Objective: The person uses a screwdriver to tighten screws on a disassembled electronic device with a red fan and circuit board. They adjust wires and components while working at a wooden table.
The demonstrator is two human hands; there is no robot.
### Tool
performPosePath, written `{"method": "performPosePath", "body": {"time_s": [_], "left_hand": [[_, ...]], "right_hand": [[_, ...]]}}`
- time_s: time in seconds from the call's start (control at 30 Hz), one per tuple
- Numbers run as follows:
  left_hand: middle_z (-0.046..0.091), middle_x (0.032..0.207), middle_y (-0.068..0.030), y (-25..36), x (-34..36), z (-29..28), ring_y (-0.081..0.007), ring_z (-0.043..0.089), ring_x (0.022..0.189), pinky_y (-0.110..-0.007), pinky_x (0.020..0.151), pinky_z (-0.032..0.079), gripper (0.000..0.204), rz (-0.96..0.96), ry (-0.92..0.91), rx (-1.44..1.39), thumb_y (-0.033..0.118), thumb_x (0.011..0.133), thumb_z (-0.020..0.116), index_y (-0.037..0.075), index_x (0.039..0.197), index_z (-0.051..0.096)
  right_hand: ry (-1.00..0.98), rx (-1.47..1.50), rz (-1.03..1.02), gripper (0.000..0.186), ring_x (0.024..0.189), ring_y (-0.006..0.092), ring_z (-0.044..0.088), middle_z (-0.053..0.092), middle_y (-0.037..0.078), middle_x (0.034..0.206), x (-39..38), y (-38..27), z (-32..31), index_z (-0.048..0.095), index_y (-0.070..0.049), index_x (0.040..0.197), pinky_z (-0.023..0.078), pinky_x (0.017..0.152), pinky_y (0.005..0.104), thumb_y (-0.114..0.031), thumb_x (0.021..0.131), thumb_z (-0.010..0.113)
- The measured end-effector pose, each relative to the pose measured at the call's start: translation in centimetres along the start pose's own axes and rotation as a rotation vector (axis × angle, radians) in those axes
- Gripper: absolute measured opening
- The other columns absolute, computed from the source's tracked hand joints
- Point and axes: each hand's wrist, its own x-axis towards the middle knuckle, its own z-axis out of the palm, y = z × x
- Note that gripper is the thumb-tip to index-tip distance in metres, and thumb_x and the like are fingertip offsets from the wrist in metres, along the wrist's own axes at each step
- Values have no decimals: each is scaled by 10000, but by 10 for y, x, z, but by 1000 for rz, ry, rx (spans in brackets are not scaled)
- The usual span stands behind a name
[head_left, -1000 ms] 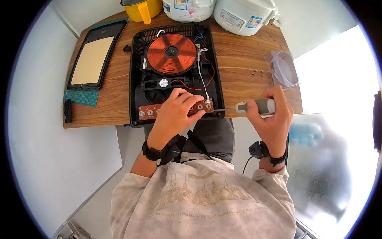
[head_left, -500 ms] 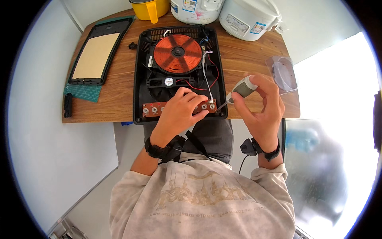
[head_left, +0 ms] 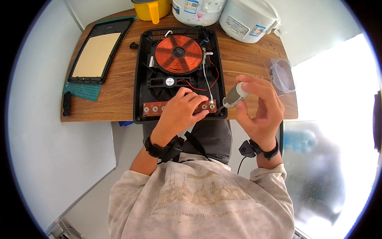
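Red control board (head_left: 159, 108) pinned under left hand (head_left: 181, 111); right hand (head_left: 260, 109) clamped on grey screwdriver (head_left: 234, 95), tip at board's right end.

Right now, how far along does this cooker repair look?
The top panel is already off, lying left of the open cooker base. The left hand presses on the red control board while the right hand angles a screwdriver toward its right end. The base remains uncovered.
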Motion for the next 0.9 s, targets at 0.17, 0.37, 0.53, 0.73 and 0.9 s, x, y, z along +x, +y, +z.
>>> {"method": "performPosePath", "body": {"time_s": [0.17,0.37,0.53,0.73,0.9], "left_hand": [[704,1072,-29,-1,-1,1,-261,579,1124,-384,931,541,376,14,9,2,307,845,799,154,1176,709],[704,1064,-33,-1,0,1,-267,584,1117,-387,932,541,374,22,11,8,300,842,799,149,1172,706],[711,1070,-33,-2,-2,2,-265,588,1118,-391,933,541,375,11,12,6,296,841,799,149,1174,708],[716,1084,-15,-3,-2,4,-248,580,1122,-380,940,545,382,18,9,19,327,848,798,135,1166,707],[713,1119,4,-4,-3,3,-236,579,1135,-382,938,547,422,4,-7,12,392,843,796,166,1189,708]], "right_hand": [[-3,-66,-80,331,1018,278,704,683,185,1167,-7,2,-1,693,-16,1012,568,864,352,99,711,769],[32,63,-35,378,974,272,706,692,191,1162,-13,-3,3,673,-5,1046,573,850,341,114,699,765],[-16,1,-107,443,977,284,711,694,200,1162,-26,-1,-3,627,-9,1114,574,856,353,103,713,778],[41,-27,-85,548,1007,286,711,684,218,1197,-48,9,1,538,-26,1219,580,862,368,64,770,839],[156,55,15,588,1082,250,708,683,199,1252,-72,7,9,521,-32,1297,597,880,348,81,802,817]]}}
